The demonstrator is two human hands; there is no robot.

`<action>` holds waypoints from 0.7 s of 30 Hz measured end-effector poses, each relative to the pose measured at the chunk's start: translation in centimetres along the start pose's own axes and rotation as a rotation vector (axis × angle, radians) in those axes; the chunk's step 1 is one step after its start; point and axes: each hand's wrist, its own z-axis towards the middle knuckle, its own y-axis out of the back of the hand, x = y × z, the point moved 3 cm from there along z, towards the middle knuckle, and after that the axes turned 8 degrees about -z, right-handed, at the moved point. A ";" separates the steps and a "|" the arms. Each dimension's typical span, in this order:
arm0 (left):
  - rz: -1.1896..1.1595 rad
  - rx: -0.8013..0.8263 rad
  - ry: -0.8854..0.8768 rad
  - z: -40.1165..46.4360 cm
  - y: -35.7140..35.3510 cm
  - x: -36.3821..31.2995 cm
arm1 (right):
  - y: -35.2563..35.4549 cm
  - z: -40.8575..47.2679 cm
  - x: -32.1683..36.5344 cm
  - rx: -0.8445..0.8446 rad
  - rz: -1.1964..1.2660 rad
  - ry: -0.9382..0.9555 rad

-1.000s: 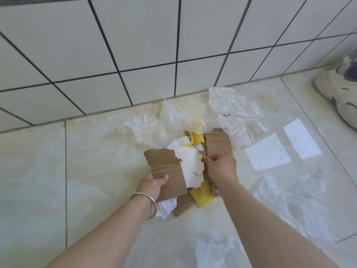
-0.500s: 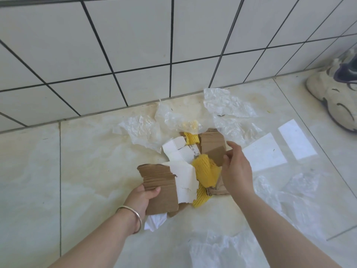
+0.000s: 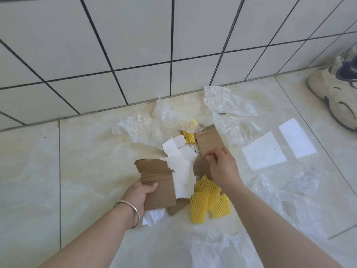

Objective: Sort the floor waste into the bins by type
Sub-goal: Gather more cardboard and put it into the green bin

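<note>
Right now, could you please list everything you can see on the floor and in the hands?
cardboard: one torn brown piece held in the left hand, at least two more brown pieces near the right hand
paper: torn white sheets, held against the cardboard
box: one, white, behind the held stack
foam net: yellow, floor under the right wrist; another yellow bit behind the box
plastic film: several clear crumpled pieces, by the wall, right and front
white sheets: two flat, floor right
shoe: one, off-white, far right
bracelet: one, silver, left wrist
left hand: grips the cardboard
right hand: pinches a cardboard piece
</note>
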 end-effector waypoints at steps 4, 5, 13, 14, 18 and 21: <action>-0.060 -0.127 -0.041 1.4 -0.5 0.3 | -1.1 -0.2 0.1 0.092 -0.311 -0.045; -0.035 -0.150 -0.057 1.8 -0.4 0.5 | -1.3 -0.4 0.2 0.101 -0.405 -0.056; 0.027 -0.203 -0.086 1.5 -0.8 1.0 | -0.5 -0.6 -0.5 0.178 -0.209 -0.252; 0.027 -0.201 -0.088 1.3 -0.8 0.9 | -0.1 -0.6 -0.4 0.204 -0.195 -0.242; -0.005 -0.195 -0.118 0.1 -0.8 -0.2 | 3.1 -0.4 0.8 0.126 -0.102 -0.175; -0.015 -0.174 -0.142 -1.6 -0.7 -1.4 | 6.2 -1.4 3.1 0.093 0.211 -0.151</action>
